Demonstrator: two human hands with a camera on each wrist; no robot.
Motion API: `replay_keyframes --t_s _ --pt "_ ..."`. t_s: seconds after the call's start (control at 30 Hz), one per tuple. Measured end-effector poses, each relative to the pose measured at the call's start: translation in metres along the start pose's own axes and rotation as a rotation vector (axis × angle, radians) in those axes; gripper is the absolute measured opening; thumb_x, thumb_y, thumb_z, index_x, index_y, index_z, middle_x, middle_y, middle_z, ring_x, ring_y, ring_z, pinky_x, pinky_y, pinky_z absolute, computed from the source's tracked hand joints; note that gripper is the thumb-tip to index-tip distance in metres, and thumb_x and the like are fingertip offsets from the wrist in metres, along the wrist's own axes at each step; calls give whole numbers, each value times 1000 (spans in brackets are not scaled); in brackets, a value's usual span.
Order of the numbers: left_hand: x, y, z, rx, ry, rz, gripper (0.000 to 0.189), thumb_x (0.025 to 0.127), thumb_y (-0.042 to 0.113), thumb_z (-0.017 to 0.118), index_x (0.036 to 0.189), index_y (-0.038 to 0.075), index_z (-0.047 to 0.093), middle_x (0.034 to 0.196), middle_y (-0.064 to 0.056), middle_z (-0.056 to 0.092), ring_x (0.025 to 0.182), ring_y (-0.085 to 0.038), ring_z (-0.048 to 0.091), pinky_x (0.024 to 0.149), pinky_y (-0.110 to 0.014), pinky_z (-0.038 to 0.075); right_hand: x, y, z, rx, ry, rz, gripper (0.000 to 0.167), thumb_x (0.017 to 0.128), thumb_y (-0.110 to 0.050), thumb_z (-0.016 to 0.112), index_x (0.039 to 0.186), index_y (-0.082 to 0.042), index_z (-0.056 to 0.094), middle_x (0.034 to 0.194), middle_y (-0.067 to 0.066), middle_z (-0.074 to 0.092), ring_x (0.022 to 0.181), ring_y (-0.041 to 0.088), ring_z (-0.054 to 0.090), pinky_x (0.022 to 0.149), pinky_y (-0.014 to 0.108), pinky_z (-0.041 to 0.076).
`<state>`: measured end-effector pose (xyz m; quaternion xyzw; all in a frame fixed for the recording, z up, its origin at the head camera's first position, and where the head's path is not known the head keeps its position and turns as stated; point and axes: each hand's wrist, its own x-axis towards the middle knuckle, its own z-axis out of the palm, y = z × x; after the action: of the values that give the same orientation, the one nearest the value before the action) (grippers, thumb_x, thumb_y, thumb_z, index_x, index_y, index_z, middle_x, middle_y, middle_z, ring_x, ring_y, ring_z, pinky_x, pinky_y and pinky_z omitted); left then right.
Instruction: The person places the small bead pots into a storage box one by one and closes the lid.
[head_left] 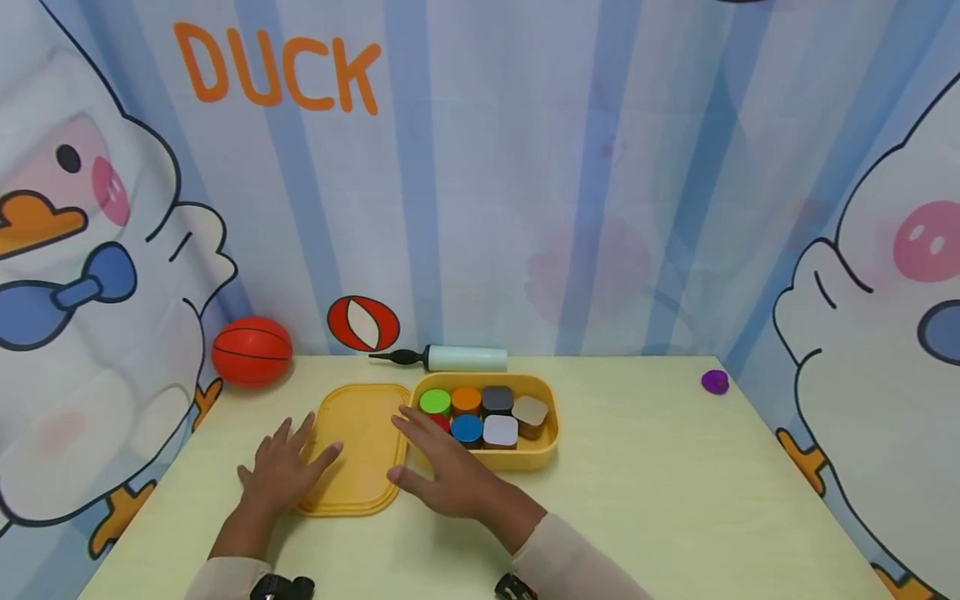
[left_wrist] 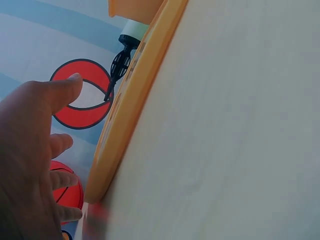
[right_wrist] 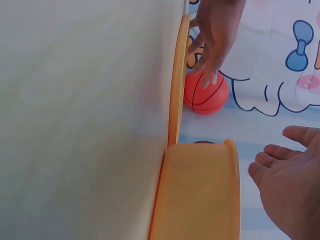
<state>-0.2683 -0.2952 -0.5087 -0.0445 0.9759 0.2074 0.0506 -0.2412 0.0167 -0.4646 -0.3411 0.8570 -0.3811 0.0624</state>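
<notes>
A yellow rectangular lid (head_left: 360, 458) lies flat on the table, beside a yellow box (head_left: 542, 454). Inside the box stand several small blocks or pots with coloured tops, among them a green one (head_left: 435, 402), a blue one (head_left: 467, 428) and a white one (head_left: 500, 430). My left hand (head_left: 281, 468), fingers spread, is over the lid's left edge and holds nothing. Fingers extended, my right hand (head_left: 450, 475) is between the lid and the box, over the box's near left corner. It holds nothing either; whether it touches the box I cannot tell.
A red basketball (head_left: 252, 352) sits at the table's back left corner. Along the back edge lies a pale hand pump (head_left: 465, 358) with a black nozzle. A small purple object (head_left: 715, 382) is at the back right. A printed curtain (head_left: 510, 167) hangs behind the table.
</notes>
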Motion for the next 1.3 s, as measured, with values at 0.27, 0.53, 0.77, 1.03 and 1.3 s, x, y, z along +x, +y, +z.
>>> replay_keyframes --t_s 0.27,0.53,0.77,1.03,1.3 --pt "2 -2 9 16 7 28 107 101 87 38 174 11 23 176 -37 17 158 -72 11 110 -101 3 -2 -3 7 -43 -149 5 74 109 -72 42 174 -42 24 186 -15 10 170 28 29 129 65 39" --pt "-1 -4 13 12 26 49 104 102 84 39 173 8 27 176 -38 18 157 -74 10 108 -102 -1 -1 0 17 -58 -306 -40 73 112 -61 48 175 -39 20 187 -7 6 173 24 19 135 56 34" --pt "0 -4 18 15 37 59 104 102 84 39 173 9 28 176 -38 19 157 -74 8 108 -102 -4 0 -1 24 -62 -400 91 75 111 -69 39 176 -35 21 187 3 4 174 27 12 136 56 31" --pt "0 -4 18 27 31 63 103 102 84 41 172 10 30 175 -37 21 158 -73 8 109 -101 -5 1 1 33 -55 -369 182 74 112 -69 35 175 -30 28 187 7 6 174 29 11 138 56 26" --pt "-1 -1 21 19 28 63 100 102 82 43 170 8 36 174 -36 27 157 -75 6 108 -101 -9 7 2 39 -27 -326 236 72 112 -69 36 173 -31 34 187 8 10 173 32 15 137 60 27"
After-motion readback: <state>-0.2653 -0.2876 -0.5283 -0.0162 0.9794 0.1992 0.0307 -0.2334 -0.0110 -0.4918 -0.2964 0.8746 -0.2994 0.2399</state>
